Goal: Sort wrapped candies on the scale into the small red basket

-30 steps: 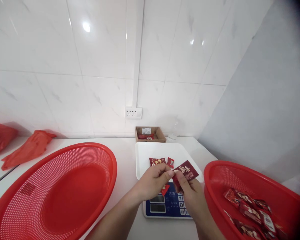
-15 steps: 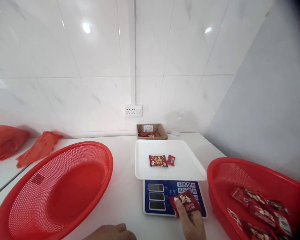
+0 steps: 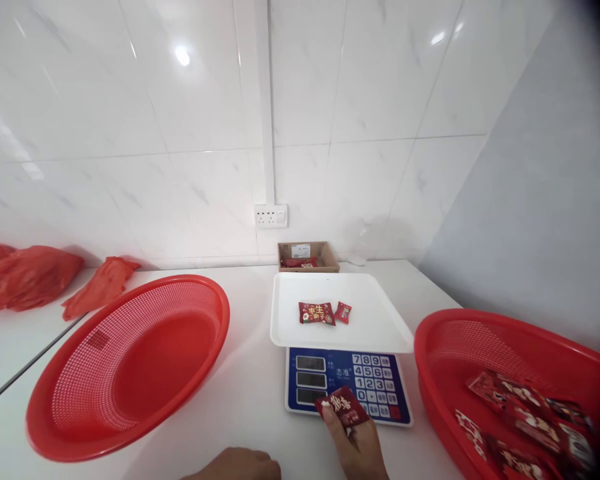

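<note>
White marbled wall tiles [image 3: 210, 100] reflect bright light [image 3: 183, 55] behind a white table [image 3: 253, 293], beside a grey surface [image 3: 525, 220]

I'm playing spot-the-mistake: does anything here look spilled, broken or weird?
Nothing much stands out: on the white rectangular plastic tray, a dark red printed packet and a small bright red packet lie close together, slightly askew. The right hand holds a maroon packet with pale lettering, partly hidden. I see no spills or rips.
</note>
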A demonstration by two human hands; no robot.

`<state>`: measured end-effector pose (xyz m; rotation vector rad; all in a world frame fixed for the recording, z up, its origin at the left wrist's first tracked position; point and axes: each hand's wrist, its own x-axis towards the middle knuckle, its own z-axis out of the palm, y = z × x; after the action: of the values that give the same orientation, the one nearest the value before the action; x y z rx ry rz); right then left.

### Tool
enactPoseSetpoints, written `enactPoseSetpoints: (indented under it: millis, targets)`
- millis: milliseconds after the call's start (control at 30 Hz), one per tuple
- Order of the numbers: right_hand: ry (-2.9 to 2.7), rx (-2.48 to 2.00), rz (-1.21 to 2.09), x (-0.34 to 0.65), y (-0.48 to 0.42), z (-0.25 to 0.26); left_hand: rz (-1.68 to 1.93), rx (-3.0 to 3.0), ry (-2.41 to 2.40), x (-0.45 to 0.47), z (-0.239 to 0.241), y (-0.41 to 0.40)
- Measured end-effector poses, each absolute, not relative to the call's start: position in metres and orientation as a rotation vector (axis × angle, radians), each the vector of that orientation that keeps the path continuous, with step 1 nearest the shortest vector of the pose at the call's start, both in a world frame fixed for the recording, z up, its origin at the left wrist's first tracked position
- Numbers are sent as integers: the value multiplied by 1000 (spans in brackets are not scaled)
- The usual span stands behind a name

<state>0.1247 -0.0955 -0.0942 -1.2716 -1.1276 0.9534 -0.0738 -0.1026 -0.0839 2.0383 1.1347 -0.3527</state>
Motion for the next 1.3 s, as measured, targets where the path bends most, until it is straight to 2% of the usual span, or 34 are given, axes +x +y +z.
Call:
enactPoseSetpoints:
  millis: [100,200,433,600,700,900,1067,1300]
  targets:
    - [-1084,-1254,956,127,-94,-89,-111,1952,1212,-65,-77,-98]
    - [-1014,-1238,924,129,-92,-87,328,1673,1256,-51,-53,-89]
    - [-906,-1188,927,138,-84,-85,983,1064,753,-13,8,-43]
    - [-954,-987,969,148,-59,-40,1213,927,548,6,30,-19]
    - [-969,-892,921,146,-41,-3,1296,862,508,17,39,-11]
    - [-1230,-1090,879,129,-16,43,1350,857,448,26,42,-4]
    - [-1162,-1045,837,122,-5,41,1290,1102,512,18,38,3]
    - [-1076,-966,959,124,11,22,1248,1174,624,20,31,13]
